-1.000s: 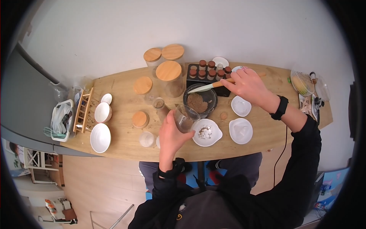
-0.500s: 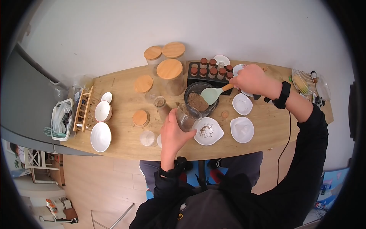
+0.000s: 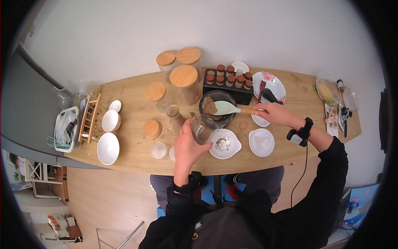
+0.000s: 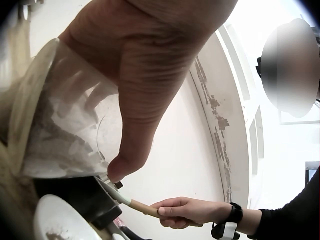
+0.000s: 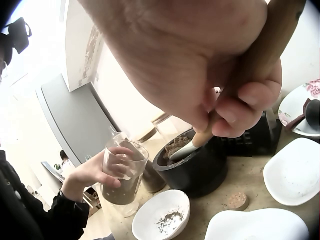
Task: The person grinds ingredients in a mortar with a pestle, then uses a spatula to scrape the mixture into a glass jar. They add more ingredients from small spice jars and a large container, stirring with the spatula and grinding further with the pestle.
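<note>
My right hand point(image 3: 277, 113) grips the wooden handle of a spoon point(image 3: 226, 108) with a pale green head. The head dips into a black mortar-like bowl point(image 5: 195, 175), against a heap of brown powder point(image 3: 209, 106). My left hand point(image 3: 187, 146) holds a clear glass jar point(image 3: 204, 132) beside the bowl's near left side, thumb and fingers wrapped round its wall. In the right wrist view grey-brown contents show low in this jar. A white spouted bowl point(image 3: 224, 154) with white and dark bits stands just in front of the black bowl.
Wooden-lidded jars point(image 3: 183, 76) and a powder-filled glass tube point(image 3: 174, 115) stand left of the bowl. Behind it is a black rack point(image 3: 228, 89) of small bottles. Right are a floral plate point(image 3: 278, 85), white dishes point(image 3: 262, 143) and a cork point(image 3: 243, 125). White bowls point(image 3: 108, 148) stand far left.
My right hand has come lower and nearer, after swinging the spoon upward, and its head now lies level at the powder. The left hand and jar stay almost in place.
</note>
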Demonstrator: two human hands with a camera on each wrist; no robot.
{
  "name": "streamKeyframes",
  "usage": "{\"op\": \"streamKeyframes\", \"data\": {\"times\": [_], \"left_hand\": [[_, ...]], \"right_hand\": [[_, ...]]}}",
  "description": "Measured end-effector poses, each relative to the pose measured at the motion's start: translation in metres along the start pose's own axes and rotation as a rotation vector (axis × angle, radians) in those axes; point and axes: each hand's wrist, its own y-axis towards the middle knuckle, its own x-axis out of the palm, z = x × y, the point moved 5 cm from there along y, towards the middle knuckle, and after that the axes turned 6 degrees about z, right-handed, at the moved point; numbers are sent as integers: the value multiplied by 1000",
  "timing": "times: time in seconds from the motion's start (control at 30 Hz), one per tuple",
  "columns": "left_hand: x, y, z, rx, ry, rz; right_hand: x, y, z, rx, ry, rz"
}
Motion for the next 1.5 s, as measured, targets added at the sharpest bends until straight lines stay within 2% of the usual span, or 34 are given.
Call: {"op": "streamKeyframes", "data": {"times": [0.3,0.4,0.5,0.6,0.7,0.8,0.9,1.1,1.2,1.3,1.5], "left_hand": [[2,2,-1,-34,10,-29],[4,3,-2,-23,26,-34],[8,4,-3,-24,20,-42],[9,7,1,-6,15,-23],[9,9,5,9,27,-21],[9,10,7,30,21,-18],[8,9,9,24,9,-21],[7,6,1,19,-16,4],[7,5,1,7,-6,-25],[7,6,1,16,4,-19],[5,7,0,4,-4,-36]], "right_hand": [[2,-19,20,35,196,73],[-2,-26,23,-24,281,155],[-14,-36,16,-13,230,185],[-31,-48,-5,-294,12,405],[-45,-64,-38,-397,-289,511],[-53,-71,-62,-601,-507,701],[-58,-71,-68,-639,-551,759],[-72,-55,-50,-480,-511,780],[-61,-41,-40,-512,-602,727],[-48,-28,-50,-614,-788,792],[-47,1,-64,-781,-870,875]]}}
